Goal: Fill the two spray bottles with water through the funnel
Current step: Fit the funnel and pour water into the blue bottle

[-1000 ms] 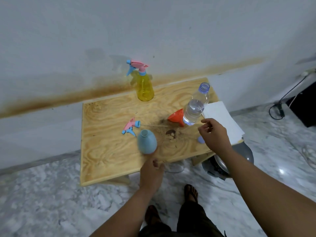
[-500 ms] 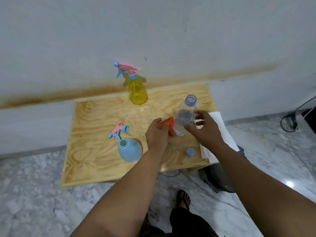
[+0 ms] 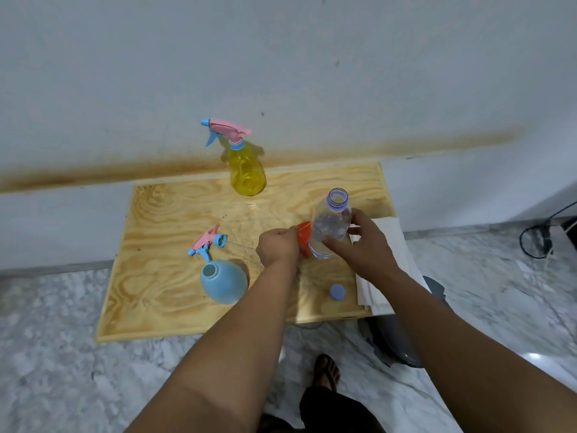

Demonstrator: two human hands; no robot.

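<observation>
No brand, label or writing can be read on anything here; the clear plastic water bottle (image 3: 330, 225) carries no visible label and only its purple threaded neck stands out, uncapped. The right hand (image 3: 363, 245) grips this bottle, thumb across its lower body and fingers curled round the far side, and holds it tilted just above the pale plywood table (image 3: 162, 276). The left hand (image 3: 278, 246) pinches the orange plastic funnel (image 3: 304, 237), which touches the water bottle's left side; most of the funnel is hidden behind the hand and the bottle, so its spout cannot be made out. How much water the bottle holds is hard to tell. The round light-blue spray bottle (image 3: 223, 281) stands open-necked near the front left of the table, and its pink-and-blue trigger head (image 3: 207, 240) lies just behind it, detached. The yellow translucent spray bottle (image 3: 246, 170) with its pink-and-blue trigger screwed on stands at the back edge against the white wall (image 3: 281, 57). A small purple bottle cap (image 3: 337, 291) lies on the table near the right forearm. A stack of white paper (image 3: 387, 260) overhangs the table's right edge, partly covered by the right arm.
</observation>
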